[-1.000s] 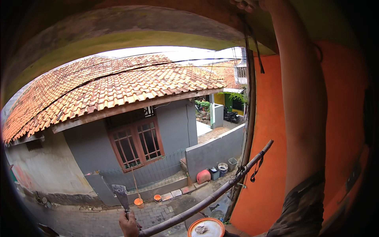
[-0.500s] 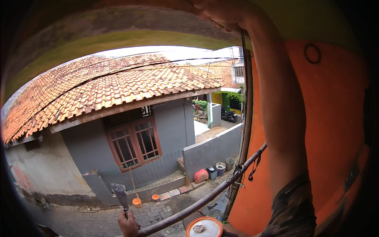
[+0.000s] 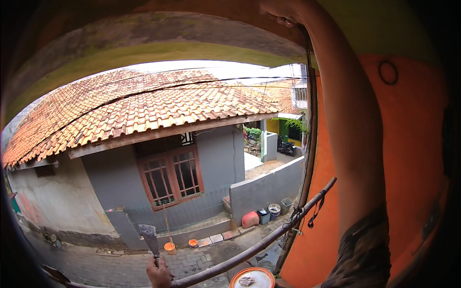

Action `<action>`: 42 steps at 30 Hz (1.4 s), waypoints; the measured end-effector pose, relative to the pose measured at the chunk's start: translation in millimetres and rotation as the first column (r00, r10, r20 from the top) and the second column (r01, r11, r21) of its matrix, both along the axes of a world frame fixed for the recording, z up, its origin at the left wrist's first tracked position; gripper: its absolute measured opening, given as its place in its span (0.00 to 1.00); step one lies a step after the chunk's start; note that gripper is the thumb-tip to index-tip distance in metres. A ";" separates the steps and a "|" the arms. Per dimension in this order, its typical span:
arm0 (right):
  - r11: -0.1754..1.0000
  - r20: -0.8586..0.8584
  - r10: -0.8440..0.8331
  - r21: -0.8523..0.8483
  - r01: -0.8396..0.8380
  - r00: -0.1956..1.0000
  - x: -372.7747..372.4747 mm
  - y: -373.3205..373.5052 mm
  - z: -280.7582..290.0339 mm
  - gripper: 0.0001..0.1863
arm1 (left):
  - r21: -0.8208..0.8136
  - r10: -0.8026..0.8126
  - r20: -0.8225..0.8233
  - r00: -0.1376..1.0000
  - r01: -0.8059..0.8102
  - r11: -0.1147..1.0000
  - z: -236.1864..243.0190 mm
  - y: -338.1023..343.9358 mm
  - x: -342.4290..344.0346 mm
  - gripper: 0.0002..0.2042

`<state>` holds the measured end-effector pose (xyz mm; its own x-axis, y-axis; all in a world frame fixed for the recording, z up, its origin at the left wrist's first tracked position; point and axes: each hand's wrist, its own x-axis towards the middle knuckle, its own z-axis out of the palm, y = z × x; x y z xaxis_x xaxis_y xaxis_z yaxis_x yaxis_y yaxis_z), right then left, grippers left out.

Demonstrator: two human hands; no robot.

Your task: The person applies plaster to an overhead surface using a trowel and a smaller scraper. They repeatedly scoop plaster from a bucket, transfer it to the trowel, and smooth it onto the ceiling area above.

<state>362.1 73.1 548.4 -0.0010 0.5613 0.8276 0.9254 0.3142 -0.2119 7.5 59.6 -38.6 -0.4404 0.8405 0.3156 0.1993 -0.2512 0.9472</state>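
Observation:
My left hand [image 3: 160,272] is closed around the handle of a putty knife [image 3: 149,236], its broad grey blade pointing up, just above the bamboo pole [image 3: 230,261]. My right arm reaches high overhead. At the top edge, my right hand [image 3: 281,12] is up against the underside of the concrete overhang [image 3: 192,31], its fingers curled. What they hold, if anything, is hidden. Low in front of me is an orange-rimmed bucket [image 3: 234,279] with white material inside and a greyish lump on it.
The bamboo pole crosses in front, tied near a post [image 3: 307,153] beside the orange wall [image 3: 413,144]. Cables [image 3: 144,87] run across outside. Far below lies a paved lane [image 3: 120,264] with small orange pails [image 3: 169,247] and several containers, before a grey house [image 3: 221,153] with a tiled roof.
The view has shifted slightly, so the scene sits further right and the overhang shows more. My right hand has moved a little along the overhang. My left hand still grips the putty knife.

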 end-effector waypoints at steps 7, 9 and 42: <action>0.999 -0.049 0.024 -0.030 -0.026 0.999 32.9 -39.0 21.0 0.07 | 0.033 -0.025 -0.028 0.999 0.026 0.999 -5.5 13.4 0.5 0.08; 0.999 0.002 0.052 -0.002 -0.052 0.999 36.2 -27.1 23.4 0.05 | 0.042 -0.028 -0.053 0.998 0.030 0.999 -10.4 20.3 -1.0 0.08; 0.945 0.257 -0.201 0.304 0.119 0.945 40.5 93.3 -31.1 0.18 | -0.083 0.007 0.045 0.999 -0.003 0.997 16.3 -5.6 13.7 0.09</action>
<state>402.6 166.4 517.3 -0.1863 0.3180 0.9296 0.9764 0.1650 0.1392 21.2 54.0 -22.3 -0.4567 0.8608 0.2246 0.1565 -0.1708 0.9728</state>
